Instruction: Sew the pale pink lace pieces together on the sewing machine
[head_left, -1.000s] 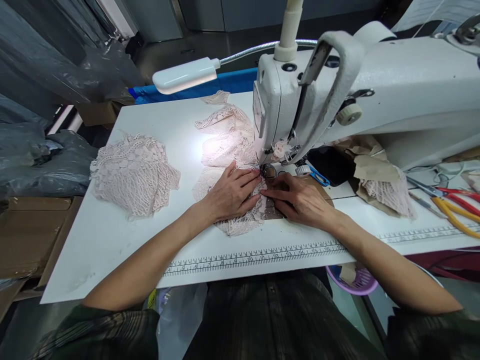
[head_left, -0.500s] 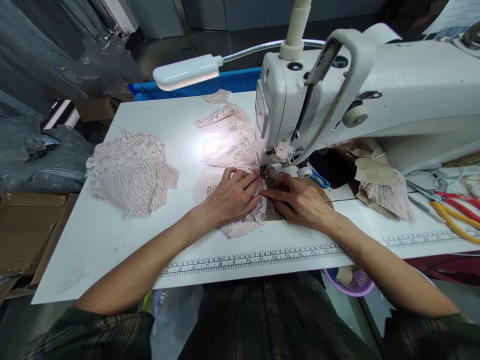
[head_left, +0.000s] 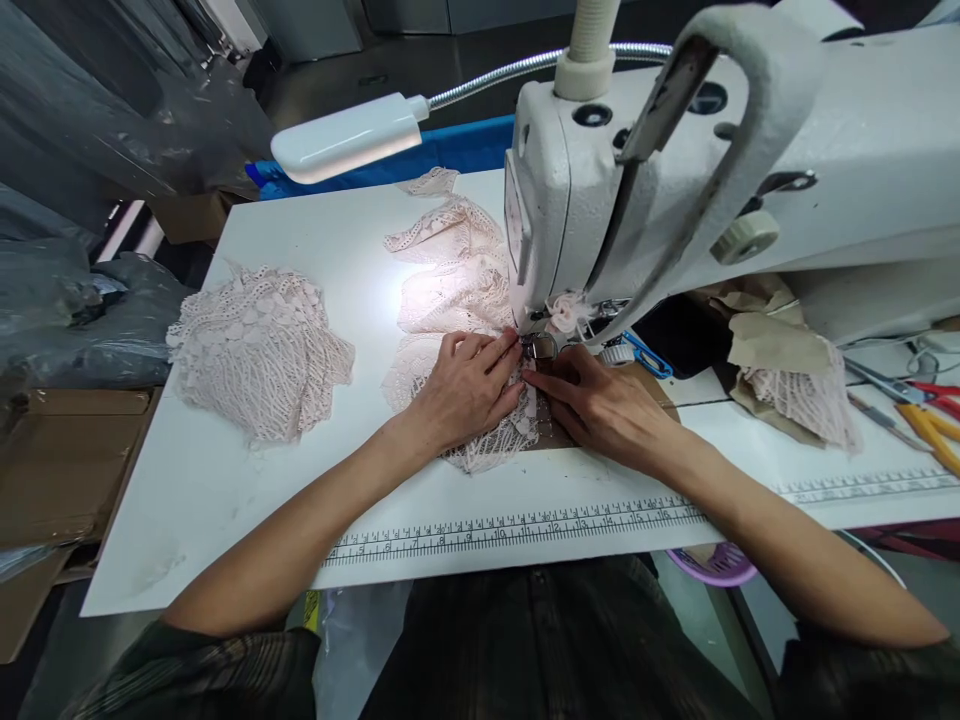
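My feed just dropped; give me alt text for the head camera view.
The left hand and right hand rest on pink lace at the presser foot of a white sewing machine, fingertips nearly meeting. A lamp lights the lace behind; a lace pile lies left on the table.

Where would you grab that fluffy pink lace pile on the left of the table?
Probably pinch the lace pile at its near edge, coming in from the front edge of the table. It looks floppy and heaped, so gather several layers together, not one loose thread.

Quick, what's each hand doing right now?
Left hand: open, flat on the pink lace.
Right hand: open, pressing the lace by the presser foot.
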